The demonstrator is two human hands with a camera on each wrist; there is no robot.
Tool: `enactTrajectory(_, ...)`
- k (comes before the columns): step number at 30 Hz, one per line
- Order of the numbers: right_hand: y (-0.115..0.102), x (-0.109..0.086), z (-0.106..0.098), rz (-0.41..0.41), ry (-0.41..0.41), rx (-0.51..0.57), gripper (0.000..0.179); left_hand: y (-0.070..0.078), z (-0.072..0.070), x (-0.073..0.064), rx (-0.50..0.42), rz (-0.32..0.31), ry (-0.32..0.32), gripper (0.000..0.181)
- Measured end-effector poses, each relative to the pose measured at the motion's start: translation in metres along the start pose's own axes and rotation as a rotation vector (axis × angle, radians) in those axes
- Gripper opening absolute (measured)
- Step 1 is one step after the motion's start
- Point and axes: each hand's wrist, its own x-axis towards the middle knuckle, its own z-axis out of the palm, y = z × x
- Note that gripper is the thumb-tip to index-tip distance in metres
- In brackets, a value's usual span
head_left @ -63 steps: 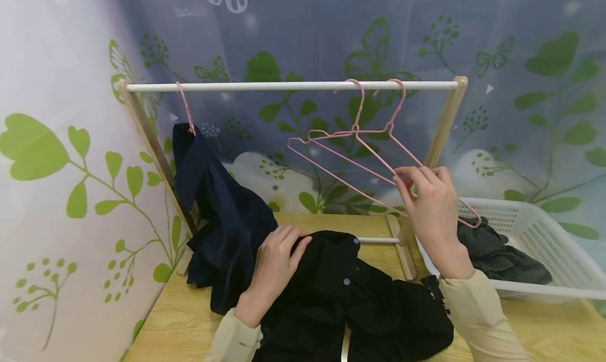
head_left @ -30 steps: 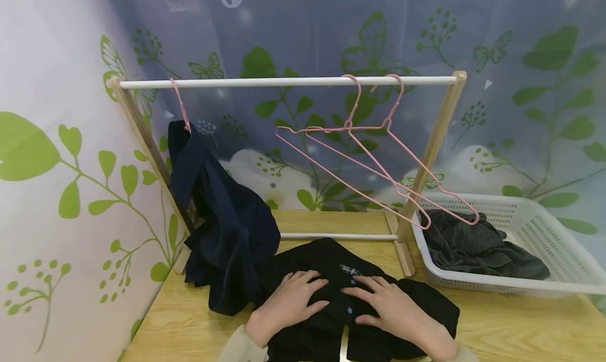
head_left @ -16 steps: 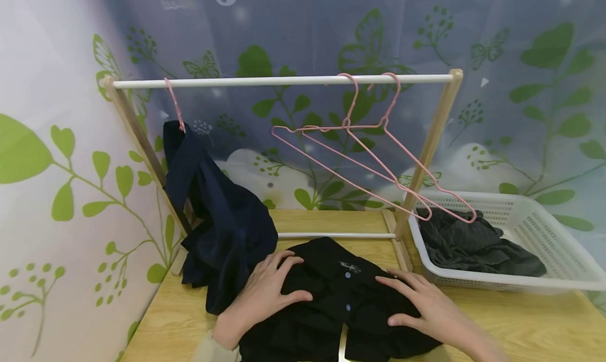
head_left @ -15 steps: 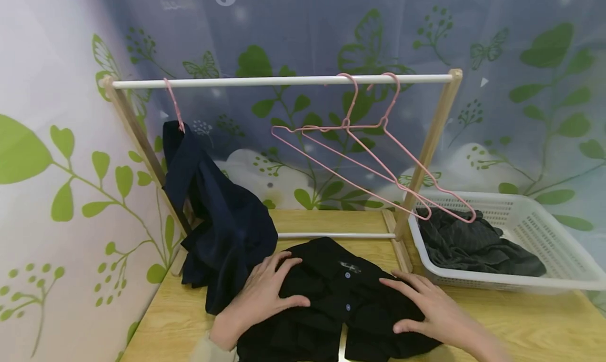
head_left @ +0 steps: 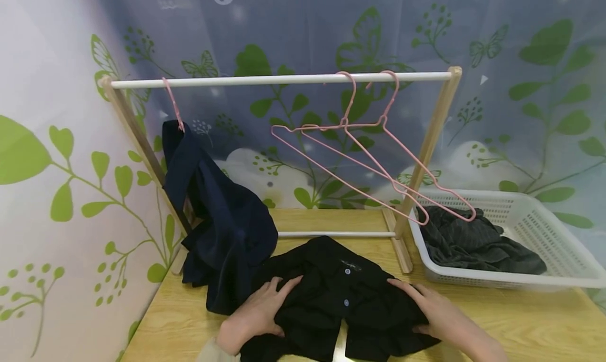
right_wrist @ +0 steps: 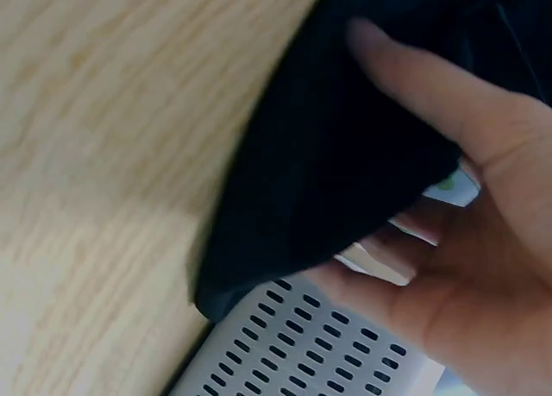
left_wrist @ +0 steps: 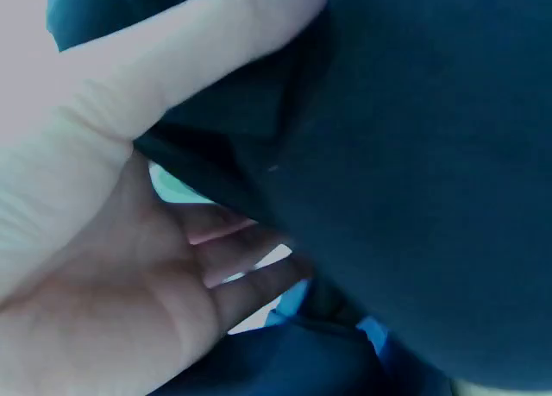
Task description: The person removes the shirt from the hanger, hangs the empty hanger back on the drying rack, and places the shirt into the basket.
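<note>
A black shirt with blue buttons lies bunched on the wooden table, a narrow gap splitting its lower front. My left hand holds its left side. In the left wrist view the thumb lies over the dark cloth and the fingers pass behind it. Opposite, my right hand grips the right side. The right wrist view has the cloth edge between its thumb and fingers. Two bare pink hangers, a front one and a rear one, hang above the shirt.
A white rod on wooden posts spans the back. At its left end a navy garment hangs on a pink hanger, its hem reaching the table. On the right stands a white perforated basket holding dark grey cloth.
My right hand has left the front hanger and come down to the shirt. Both hands rested flat on it, then spread apart to its sides and now take hold of the cloth.
</note>
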Motion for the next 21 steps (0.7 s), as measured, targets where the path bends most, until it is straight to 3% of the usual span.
enactTrajectory(3,0.001,0.002,0.003,-0.022,0.080,-0.066,0.089,-0.001,0.000,0.001,0.029,0.013,0.046,0.100)
enactTrajectory(7,-0.002,0.006,0.003,-0.014,0.115,-0.109,0.062,-0.005,0.001,0.004,0.093,0.053,0.133,0.084)
enactTrajectory(10,-0.007,0.009,-0.001,0.025,0.161,-0.141,0.055,-0.007,-0.001,0.007,0.133,0.086,0.207,0.070)
enactTrajectory(15,-0.022,0.012,-0.016,0.041,0.375,-0.117,0.072,-0.004,-0.011,0.011,0.117,0.108,0.313,0.059)
enactTrajectory(18,-0.031,0.018,-0.024,-0.057,0.514,-0.069,0.082,0.002,-0.020,0.015,0.070,0.117,0.382,0.062)
enactTrajectory(21,-0.041,0.028,-0.024,-0.133,0.572,-0.040,0.089,0.014,-0.027,0.020,0.046,0.134,0.440,0.065)
